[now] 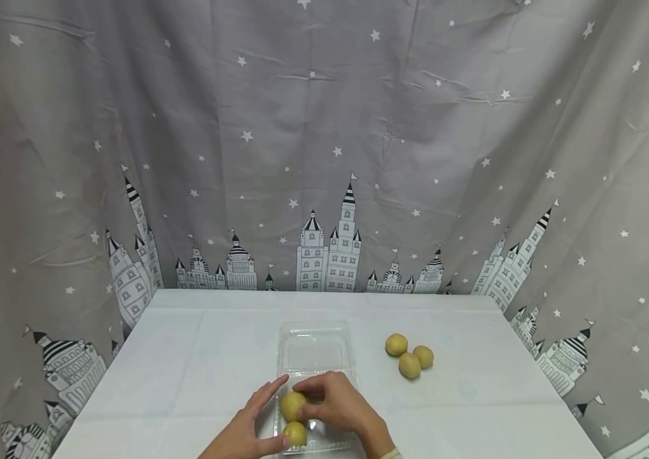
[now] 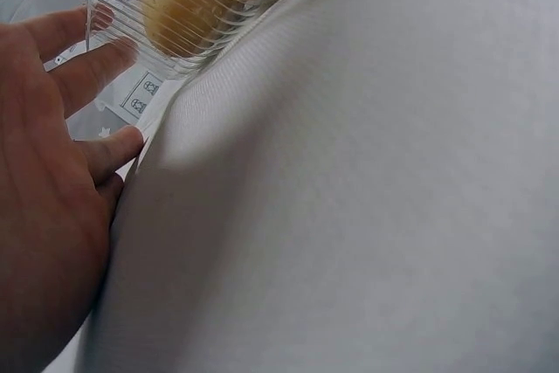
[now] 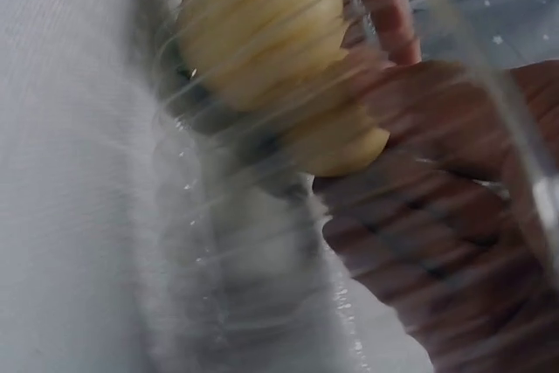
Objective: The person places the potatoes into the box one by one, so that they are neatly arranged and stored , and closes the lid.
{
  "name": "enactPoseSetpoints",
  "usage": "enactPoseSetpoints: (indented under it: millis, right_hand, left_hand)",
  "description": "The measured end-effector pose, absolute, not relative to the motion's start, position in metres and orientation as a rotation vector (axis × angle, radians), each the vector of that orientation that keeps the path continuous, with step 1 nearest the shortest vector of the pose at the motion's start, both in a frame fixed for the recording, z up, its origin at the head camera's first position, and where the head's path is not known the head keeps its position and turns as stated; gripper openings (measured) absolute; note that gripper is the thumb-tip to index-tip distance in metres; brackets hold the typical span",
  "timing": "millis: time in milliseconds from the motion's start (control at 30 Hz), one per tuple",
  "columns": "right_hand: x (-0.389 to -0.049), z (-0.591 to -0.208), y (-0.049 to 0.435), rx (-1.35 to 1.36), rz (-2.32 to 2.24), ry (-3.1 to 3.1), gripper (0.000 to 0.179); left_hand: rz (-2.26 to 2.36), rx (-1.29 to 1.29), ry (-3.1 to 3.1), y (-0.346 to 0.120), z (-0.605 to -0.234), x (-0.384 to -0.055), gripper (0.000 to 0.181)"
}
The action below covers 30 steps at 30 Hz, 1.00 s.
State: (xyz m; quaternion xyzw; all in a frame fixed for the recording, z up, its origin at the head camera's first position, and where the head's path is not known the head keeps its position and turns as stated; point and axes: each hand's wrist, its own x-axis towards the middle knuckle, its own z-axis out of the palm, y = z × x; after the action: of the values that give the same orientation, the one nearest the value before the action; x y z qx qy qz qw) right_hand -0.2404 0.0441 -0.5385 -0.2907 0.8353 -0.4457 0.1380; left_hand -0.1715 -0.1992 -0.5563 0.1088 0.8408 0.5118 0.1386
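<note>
A clear plastic clamshell box [image 1: 324, 447] lies with its lid flipped back, close in front of me. Two yellow potatoes sit along the left side of its base, one nearer me [image 1: 296, 436] and one farther back [image 1: 291, 406]. My right hand [image 1: 342, 407] reaches over the base and pinches the farther potato between thumb and fingers. My left hand [image 1: 246, 426] is at the box's left side, fingers spread and mostly straight, thumb at the nearer potato. In the left wrist view, its fingertips meet the ribbed wall [image 2: 166, 63]. Ribbed plastic partly veils the right hand in the right wrist view.
Three more potatoes [image 1: 409, 365] lie grouped on the white tablecloth [image 1: 473, 357], right of the box. The open lid [image 1: 314, 349] extends away from me behind the base. A grey curtain [image 1: 324, 127] with stars and castles hangs behind the table.
</note>
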Motion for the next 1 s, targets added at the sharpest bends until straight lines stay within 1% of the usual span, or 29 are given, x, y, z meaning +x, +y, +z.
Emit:
enactPoseSetpoints:
  millis: [400,700,1000]
  right_hand:
    - [-0.235,-0.523,0.049,-0.840,-1.295,2.456,0.039]
    - [-0.233,-0.515,0.056,-0.854,-1.269,2.479,0.040]
    - [-0.233,-0.505,0.068,-0.897,-1.257,2.511,0.043]
  left_hand:
    - [1.493,0.355,2.449,-0.200,-0.557,-0.171,0.099]
    - [1.493,0.307,2.441,-0.198,-0.559,-0.171,0.098]
    - [1.519,0.353,2.455,-0.200,-0.560,-0.171,0.099]
